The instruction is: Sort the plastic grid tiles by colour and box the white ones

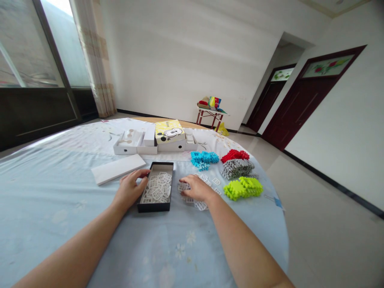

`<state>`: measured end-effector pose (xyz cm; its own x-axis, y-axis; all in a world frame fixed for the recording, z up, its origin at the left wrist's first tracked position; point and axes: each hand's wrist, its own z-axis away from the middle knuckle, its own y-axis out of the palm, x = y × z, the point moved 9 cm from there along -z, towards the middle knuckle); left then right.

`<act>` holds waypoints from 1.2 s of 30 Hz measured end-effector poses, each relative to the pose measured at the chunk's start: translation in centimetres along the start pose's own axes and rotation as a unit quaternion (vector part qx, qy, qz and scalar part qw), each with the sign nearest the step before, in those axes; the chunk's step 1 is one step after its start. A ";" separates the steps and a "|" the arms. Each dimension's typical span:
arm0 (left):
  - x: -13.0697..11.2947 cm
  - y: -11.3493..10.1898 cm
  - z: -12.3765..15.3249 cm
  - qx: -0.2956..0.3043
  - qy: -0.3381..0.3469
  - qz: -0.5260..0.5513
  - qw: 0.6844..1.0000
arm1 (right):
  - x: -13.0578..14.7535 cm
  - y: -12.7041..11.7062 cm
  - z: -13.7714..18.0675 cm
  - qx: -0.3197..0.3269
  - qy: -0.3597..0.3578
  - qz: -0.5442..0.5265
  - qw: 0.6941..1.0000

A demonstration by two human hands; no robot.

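My left hand [128,189] is against the left wall of an open black box [154,207], its thumb and fingers curved onto the edge. White lattice pieces [158,187], flat and window-like, lie heaped inside that box. To the right of it, my right hand [195,188] is low over a loose spread of similar white pieces [201,205] on the cloth. Its thumb and forefinger are apart, with some pieces under and beside the fingers. I cannot make out anything held between them.
A white lid [118,169] lies left of the black box. Behind stand white boxes [147,149] and a yellow cartoon box [170,131]. Blue [204,158], red [235,155], grey [237,169] and lime [243,188] toothed blocks sit to the right, near the table's [186,248] curved edge.
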<state>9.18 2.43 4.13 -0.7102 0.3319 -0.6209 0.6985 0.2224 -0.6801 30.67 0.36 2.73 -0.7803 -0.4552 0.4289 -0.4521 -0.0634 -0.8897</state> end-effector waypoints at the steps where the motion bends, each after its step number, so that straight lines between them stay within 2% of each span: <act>1: 0.0 0.0 0.0 -0.001 0.003 0.000 1.000 | -0.1 -0.1 0.0 -0.004 0.002 -0.003 1.000; 7: 0.3 0.1 0.0 -0.001 0.005 -0.003 1.000 | 0.0 -0.5 0.1 -0.011 0.008 -0.026 1.000; 13: 0.0 0.1 0.0 0.000 -0.001 -0.001 1.000 | 0.4 -0.7 0.3 0.028 0.015 -0.089 0.996; 17: -0.2 0.0 0.2 0.003 -0.012 0.001 1.000 | 0.5 -2.8 0.5 -0.037 0.027 -0.155 0.987; 21: -0.6 -0.3 0.2 -0.005 -0.006 0.001 1.000 | 2.0 -4.5 -0.1 -0.105 0.021 -0.229 0.967; 25: -0.6 -0.2 0.2 -0.009 0.003 -0.003 1.000 | 4.1 -4.4 -2.4 -0.118 0.013 -0.233 0.965; 30: -0.4 0.0 0.3 -0.004 0.006 -0.001 1.000 | 4.9 -3.7 -4.8 -0.147 0.029 -0.226 0.962; 36: -0.6 0.0 0.2 -0.007 0.017 -0.008 1.000 | 4.4 -4.0 -3.6 -0.152 0.011 -0.221 0.963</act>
<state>9.57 2.01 4.46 -0.7179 0.3589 -0.5965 0.6886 0.2398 -0.6844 27.49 1.83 8.73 -0.4908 -0.4241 0.7611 -0.8447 0.0175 -0.5349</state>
